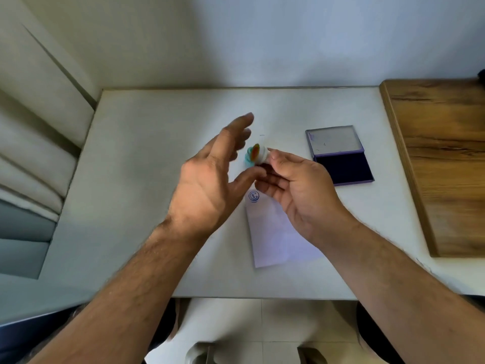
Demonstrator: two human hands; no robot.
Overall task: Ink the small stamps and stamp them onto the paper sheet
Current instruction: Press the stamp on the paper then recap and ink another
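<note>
My right hand (296, 187) pinches a small round white stamp (261, 154) with an orange face, held above the table with the face turned left. Just behind it shows a teal piece (248, 157); whether it is a second stamp or a cap I cannot tell. My left hand (210, 179) hovers to the left of the stamp, fingers spread, thumb close under it, holding nothing. A white paper sheet (273, 232) lies below my hands with one round blue print (253, 196) at its top left corner. The ink pad (343, 166) lies open at the right, dark blue, lid (334, 140) folded back.
The work goes on at a white table (157, 153) against a pale wall. A wooden board (441, 164) lies along the table's right side. Cushioned seating runs along the left. The table's front edge is near my forearms.
</note>
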